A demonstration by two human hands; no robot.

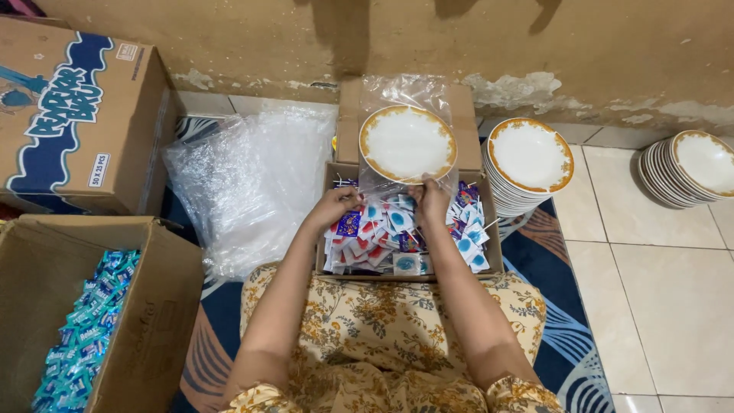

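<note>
1. Sitting on the floor, the person reached both arms into a shallow cardboard box (493, 252) of small sachets (390, 241).
2. Left hand (334, 205) rested among the sachets, fingers curled; whether it gripped one could not be told.
3. Right hand (431, 195) pinched the lower edge of a clear plastic bag (405, 95) holding a white plate (407, 143) with an orange rim, which lay just beyond the box.
4. That plate appeared already bagged; two stacks of bare plates (530, 157) and (699, 164) sat unwrapped on the tiles to the right.
5. Loose plastic bags (245, 176) lay to the left, near a carton of blue sweets (84, 329).
</note>
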